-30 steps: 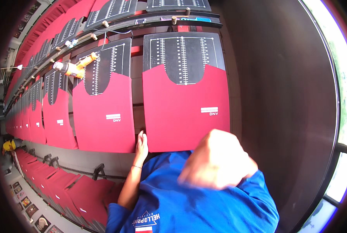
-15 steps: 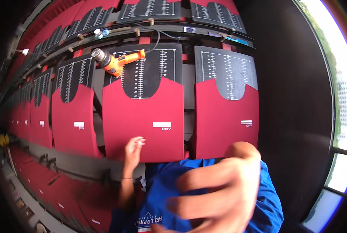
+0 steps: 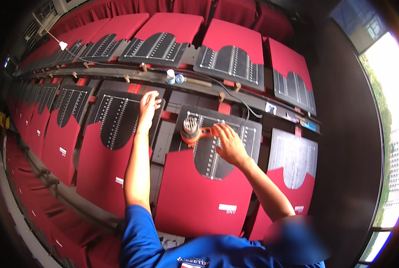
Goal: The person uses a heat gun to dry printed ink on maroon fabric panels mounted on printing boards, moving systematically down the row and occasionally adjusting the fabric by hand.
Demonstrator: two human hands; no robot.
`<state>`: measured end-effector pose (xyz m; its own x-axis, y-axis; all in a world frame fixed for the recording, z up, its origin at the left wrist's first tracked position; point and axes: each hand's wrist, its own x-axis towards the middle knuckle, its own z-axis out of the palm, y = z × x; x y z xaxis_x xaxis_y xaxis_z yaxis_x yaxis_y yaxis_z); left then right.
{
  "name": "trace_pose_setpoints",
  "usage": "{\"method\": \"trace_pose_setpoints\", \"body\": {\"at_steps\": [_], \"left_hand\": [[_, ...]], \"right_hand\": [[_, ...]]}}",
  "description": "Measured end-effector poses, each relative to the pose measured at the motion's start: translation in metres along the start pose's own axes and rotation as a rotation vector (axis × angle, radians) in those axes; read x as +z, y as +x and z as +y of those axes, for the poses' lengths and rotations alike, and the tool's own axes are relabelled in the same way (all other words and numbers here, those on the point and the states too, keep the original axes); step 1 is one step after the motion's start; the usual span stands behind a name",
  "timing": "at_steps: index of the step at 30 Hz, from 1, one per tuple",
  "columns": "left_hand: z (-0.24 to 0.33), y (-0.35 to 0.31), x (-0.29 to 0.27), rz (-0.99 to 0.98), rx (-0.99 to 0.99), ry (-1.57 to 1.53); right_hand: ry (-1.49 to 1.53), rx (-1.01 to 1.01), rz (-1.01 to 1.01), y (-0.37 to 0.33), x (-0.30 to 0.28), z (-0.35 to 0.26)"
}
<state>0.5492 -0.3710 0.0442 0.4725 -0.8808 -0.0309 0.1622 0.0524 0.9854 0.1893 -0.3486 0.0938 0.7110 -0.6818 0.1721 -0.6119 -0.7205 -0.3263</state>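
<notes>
Rows: we see two lines of dark boards dressed in red cloth, with a long rail (image 3: 105,70) between them. Done, as we read it: the middle cloth (image 3: 199,187) lies over the lower part of its board (image 3: 213,165), and its neighbours to either side lie likewise. Left: we cannot settle how much handling remains; nothing visible marks one cloth as finished and another not.

Hands: the left hand (image 3: 149,103) is empty as far as we see, fingers loosely bent, above the upper right of the next board to the left. The right hand (image 3: 230,144) has its fingers at the gun's handle; we cannot tell whether the grip is closed.

Gun (image 3: 191,130): orange, over the bare upper left of the middle board, nozzle facing up. Whether it rests or is raised, and whether it runs, we cannot tell. We judge its use as at the pick-up or put-down stage.

Mark (image 3: 227,207): white, present on the middle cloth.

Obscured: the handle's end under the right fingers; the gun's body behind its nozzle; the right sleeve (image 3: 293,241), blurred; far-left boards, too small to read.
</notes>
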Motion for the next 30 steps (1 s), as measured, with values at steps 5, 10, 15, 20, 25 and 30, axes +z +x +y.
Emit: {"method": "trace_pose_setpoints", "body": {"at_steps": [5, 10, 15, 20, 25, 30], "left_hand": [[-0.032, 0.141, 0.02, 0.072, 0.511, 0.837], [-0.029, 0.198, 0.026, -0.049, 0.402, 1.313], [-0.013, 0.23, 0.037, -0.232, -0.068, 1.298], [-0.002, 0.227, 0.043, -0.377, -0.197, 1.222], [-0.009, 0.247, 0.019, -0.11, 0.004, 0.946], [0.082, 0.218, 0.062, 0.169, 0.438, 0.735]], "right_hand": [[-0.091, -0.041, -0.069, 0.04, 0.042, 0.026], [-0.009, 0.031, -0.149, 0.034, 0.0, 0.026], [0.142, 0.253, 0.14, -0.054, -0.063, 0.068], [0.162, 0.529, 0.425, -0.12, -0.14, 0.055], [0.266, 0.595, 0.744, -0.155, -0.163, 0.04], [0.112, 0.646, 0.744, -0.203, -0.221, 0.032]]}}
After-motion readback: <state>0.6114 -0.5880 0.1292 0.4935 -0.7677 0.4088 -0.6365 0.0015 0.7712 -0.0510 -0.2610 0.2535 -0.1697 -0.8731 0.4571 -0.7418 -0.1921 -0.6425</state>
